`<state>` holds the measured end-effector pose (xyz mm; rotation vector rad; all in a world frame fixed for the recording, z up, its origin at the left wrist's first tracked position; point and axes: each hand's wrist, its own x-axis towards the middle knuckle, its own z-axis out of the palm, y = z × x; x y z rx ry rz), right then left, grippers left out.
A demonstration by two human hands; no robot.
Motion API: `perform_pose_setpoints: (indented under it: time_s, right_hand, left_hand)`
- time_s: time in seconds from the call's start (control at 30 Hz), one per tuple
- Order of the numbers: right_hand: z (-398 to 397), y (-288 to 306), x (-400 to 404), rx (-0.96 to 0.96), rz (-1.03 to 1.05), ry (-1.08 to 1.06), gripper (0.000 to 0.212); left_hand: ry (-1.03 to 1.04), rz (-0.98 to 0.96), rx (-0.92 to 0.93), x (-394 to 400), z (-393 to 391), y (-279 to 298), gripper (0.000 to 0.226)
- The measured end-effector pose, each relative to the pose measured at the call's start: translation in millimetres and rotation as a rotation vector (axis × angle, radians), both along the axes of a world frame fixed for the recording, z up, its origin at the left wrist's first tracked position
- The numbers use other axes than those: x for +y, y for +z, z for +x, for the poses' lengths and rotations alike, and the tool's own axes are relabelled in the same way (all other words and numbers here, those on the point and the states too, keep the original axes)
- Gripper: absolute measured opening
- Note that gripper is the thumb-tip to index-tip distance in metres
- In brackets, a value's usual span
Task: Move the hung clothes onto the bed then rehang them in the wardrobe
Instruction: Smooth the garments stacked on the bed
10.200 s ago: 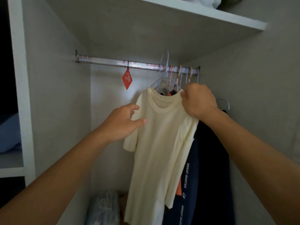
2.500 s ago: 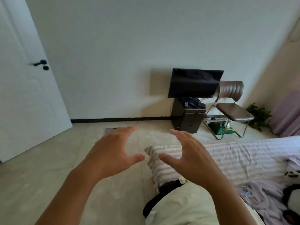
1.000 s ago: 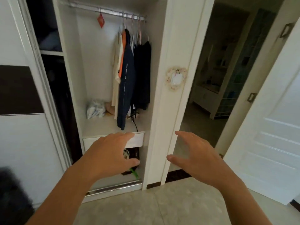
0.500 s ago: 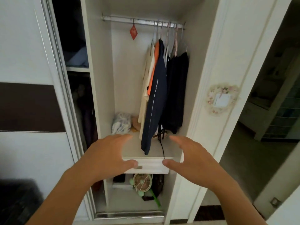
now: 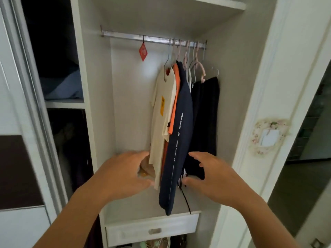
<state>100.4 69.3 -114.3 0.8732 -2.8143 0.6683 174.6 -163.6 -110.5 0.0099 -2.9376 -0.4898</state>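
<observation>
Both hands reaching toward wardrobe [image 5: 93,72], fingers spread, gripping nothing. Left hand [image 5: 123,174] hovering by cream shirt [image 5: 163,111] hem; right hand [image 5: 213,178] near black garment [image 5: 206,113]. Navy shirt [image 5: 179,140] hanging between, all on rail [image 5: 125,35].

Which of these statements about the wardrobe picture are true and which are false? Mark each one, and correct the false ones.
1. Both hands hold a hanger. False: the left hand and the right hand are open and low, holding nothing.
2. A red tag hangs from the rail, left of the clothes. True.
3. The navy garment with white lettering hangs lower than the cream T-shirt. True.
4. The clothes are bunched at the left end of the rail. False: they hang at the right end.
5. The drawer under the hanging space is pulled wide open. False: it looks closed.
</observation>
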Motion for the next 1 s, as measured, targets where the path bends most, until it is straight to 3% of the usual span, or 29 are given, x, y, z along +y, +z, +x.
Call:
perform_pose_setpoints:
  time_s: [0.2,0.33,0.37,0.7,1.0]
  right_hand:
    - [-57.7,33.7,-58.8,0.101,-0.018,-0.023,0.074]
    - [-105.9,69.1,-90.6,0.023,-0.102,0.021,0.053]
    - [-120.1,78.1,-98.1,0.032,-0.115,0.021,0.056]
    - [-242.1,166.7,-162.1,0.301,-0.080,-0.137,0.058]
    - [-300.0,192.8,-198.8,0.460,0.098,-0.303,0.008]
  left_hand:
    - [0.004,-0.096,-0.001,-59.5,-59.0,28.0,0.078]
    - [0.013,-0.134,-0.017,-88.0,-103.5,45.9,0.087]
    - [0.015,-0.128,-0.016,-93.6,-114.1,50.9,0.088]
    - [0.043,-0.118,0.132,-124.3,-224.0,119.8,0.074]
    - [0.081,-0.056,0.214,-131.5,-278.5,150.6,0.066]
